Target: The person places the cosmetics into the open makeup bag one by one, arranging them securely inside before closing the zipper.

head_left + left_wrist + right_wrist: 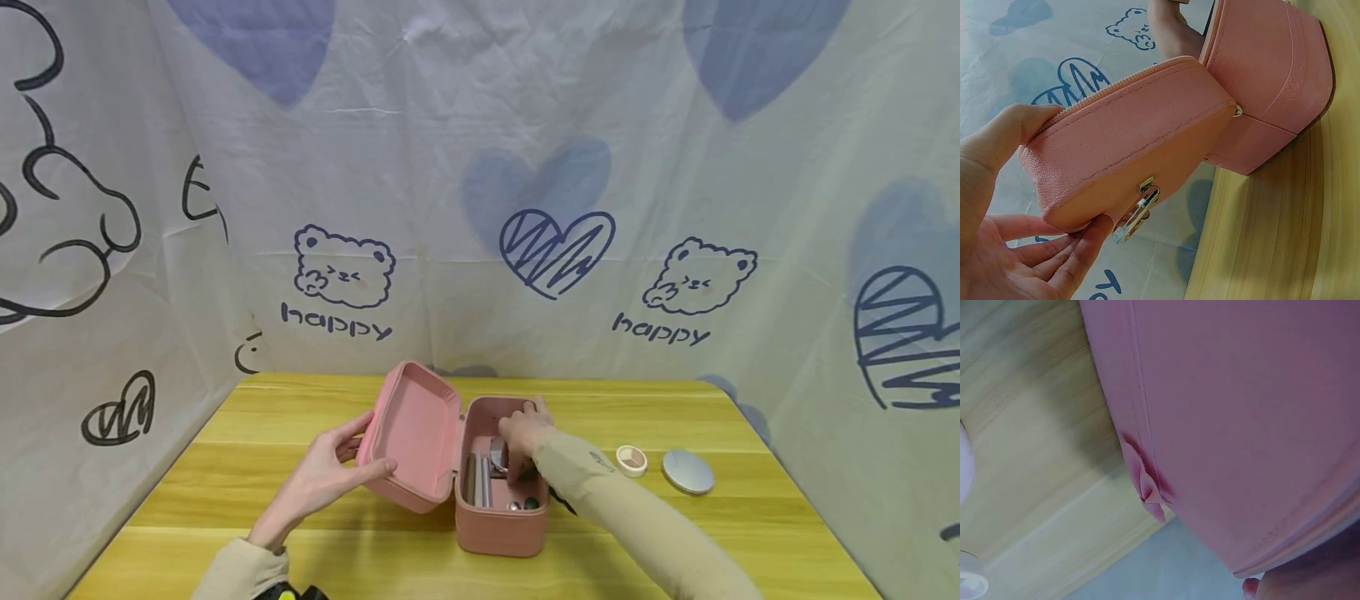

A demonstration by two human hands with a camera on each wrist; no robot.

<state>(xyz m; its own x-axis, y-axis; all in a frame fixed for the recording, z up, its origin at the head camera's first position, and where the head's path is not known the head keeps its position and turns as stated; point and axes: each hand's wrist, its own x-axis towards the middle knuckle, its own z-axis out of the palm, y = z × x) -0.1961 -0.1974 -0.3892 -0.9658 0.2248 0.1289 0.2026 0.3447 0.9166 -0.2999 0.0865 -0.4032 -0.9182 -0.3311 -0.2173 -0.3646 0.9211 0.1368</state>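
Note:
A pink zip-up cosmetic case (pixel 501 533) stands on the table with its lid (pixel 416 433) swung out to the left. My left hand (pixel 330 468) grips that lid by its outer edge, thumb on the rim and fingers underneath. In the left wrist view, a gold-and-clear ring handle (pixel 1138 215) hangs from the lid's outside. My right hand (pixel 527 429) reaches down into the case at its back right; its lower fingers are hidden, and I cannot tell whether they hold anything. Inside lie slim silvery tubes (pixel 480 482), a shiny piece (pixel 498 455) and a small dark round item (pixel 531 503).
Right of the case, a small round palette with a white rim (pixel 632 461) and a silver round compact (pixel 687 472) lie on the wooden table (pixel 750 508). A printed cloth (pixel 450 333) hangs behind and along both sides.

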